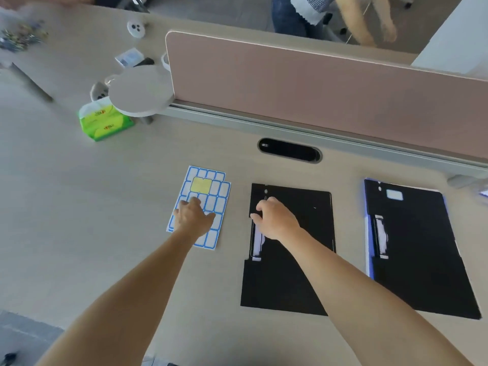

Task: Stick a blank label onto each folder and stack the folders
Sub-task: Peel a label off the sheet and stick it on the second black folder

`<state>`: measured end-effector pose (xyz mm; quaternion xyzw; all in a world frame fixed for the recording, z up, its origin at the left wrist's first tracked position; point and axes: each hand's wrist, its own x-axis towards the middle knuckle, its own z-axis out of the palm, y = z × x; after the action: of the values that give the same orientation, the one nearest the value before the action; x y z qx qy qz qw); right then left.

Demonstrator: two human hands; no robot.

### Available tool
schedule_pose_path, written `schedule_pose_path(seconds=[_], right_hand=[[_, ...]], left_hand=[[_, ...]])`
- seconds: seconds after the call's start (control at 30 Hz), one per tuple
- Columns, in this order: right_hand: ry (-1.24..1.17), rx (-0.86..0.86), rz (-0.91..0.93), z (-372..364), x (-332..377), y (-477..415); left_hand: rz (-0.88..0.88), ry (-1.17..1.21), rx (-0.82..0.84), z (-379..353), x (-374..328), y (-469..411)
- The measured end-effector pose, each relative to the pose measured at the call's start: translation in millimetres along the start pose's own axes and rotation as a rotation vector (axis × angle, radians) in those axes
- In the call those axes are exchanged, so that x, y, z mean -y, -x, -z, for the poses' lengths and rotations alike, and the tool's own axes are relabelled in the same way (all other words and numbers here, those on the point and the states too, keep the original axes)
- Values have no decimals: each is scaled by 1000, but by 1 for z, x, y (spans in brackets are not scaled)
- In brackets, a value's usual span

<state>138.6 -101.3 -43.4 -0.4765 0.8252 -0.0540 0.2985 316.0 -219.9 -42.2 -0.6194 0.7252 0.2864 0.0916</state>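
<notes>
The left hand [194, 213] lies palm down on the sheet of white rectangular labels with blue borders [200, 207], its fingers spread over the middle rows; whether a fingertip has caught a label edge cannot be told; just beyond its fingertips one cell of the sheet shows bare yellow backing [201, 185]; a second sheet peeks out from under the first at the far edge. The right hand [274, 217] rests on the near black flat folder [287, 273], fingers curled loosely at the folder's upper left edge, close above a pale metal clip strip [257, 244] that runs under the wrist; whether the fingers pinch anything cannot be told; no label shows on the visible part of this folder. Further to the right of the right hand, well apart from it, lies a second black flat folder [417, 260] with a blue edge along its left side; it carries a white label [394, 194] near its far left corner and its own pale clip. All of this lies flat on the light beige counter [105, 207], the folders side by side, not stacked. Beyond both hands a pink divider panel [317, 88] stands across the counter, with a dark oval cable slot [289, 150] before it; far beyond the left hand sit a green tissue pack [104, 121] and a round white stand [140, 91].
</notes>
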Motion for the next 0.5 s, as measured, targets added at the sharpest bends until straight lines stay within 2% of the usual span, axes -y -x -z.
schedule_pose_path(seconds=[0.13,0.3,0.4,0.5], right_hand=[[-46,104,83,-11,24,-30],[-53,94,125,-19,55,-57],[128,81,204,-22,68,-69],[277,98,217,-25,73,-75]], left_hand=[[41,46,-14,7,6,-19],[23,67,2,16,-1,-43],[44,123,13,16,-6,-57],[162,240,21,15,-10,-70]])
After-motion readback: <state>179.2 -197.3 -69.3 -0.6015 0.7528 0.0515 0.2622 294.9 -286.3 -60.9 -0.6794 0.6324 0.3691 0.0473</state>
